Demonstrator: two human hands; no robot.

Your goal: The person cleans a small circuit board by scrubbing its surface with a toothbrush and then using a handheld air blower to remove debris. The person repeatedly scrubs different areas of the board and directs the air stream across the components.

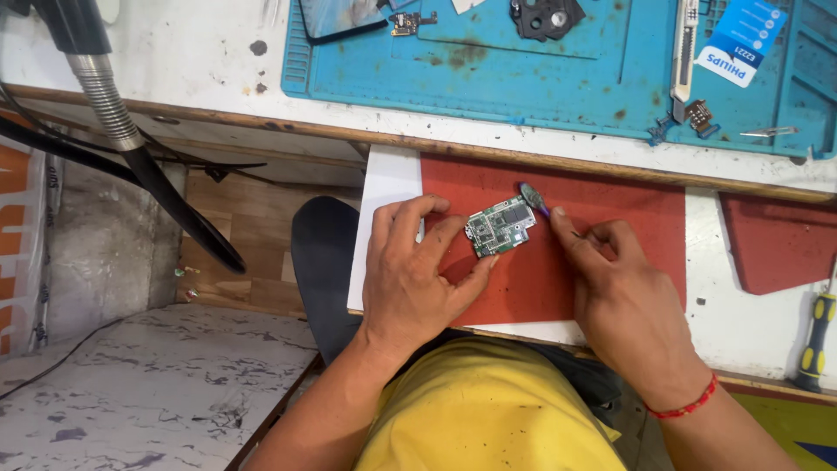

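Note:
A small green circuit board lies on a red mat on a pulled-out white shelf. My left hand rests on the mat with its fingers around the board's left and lower edges, steadying it. My right hand pinches a small dark tool with a purple-grey tip, whose end touches the board's upper right corner. A red thread band circles my right wrist.
Behind lies a blue work mat with a black part, a utility knife, tweezers and a blue-white card. A hot-air nozzle and hose hang at left. A yellow-black screwdriver lies at right.

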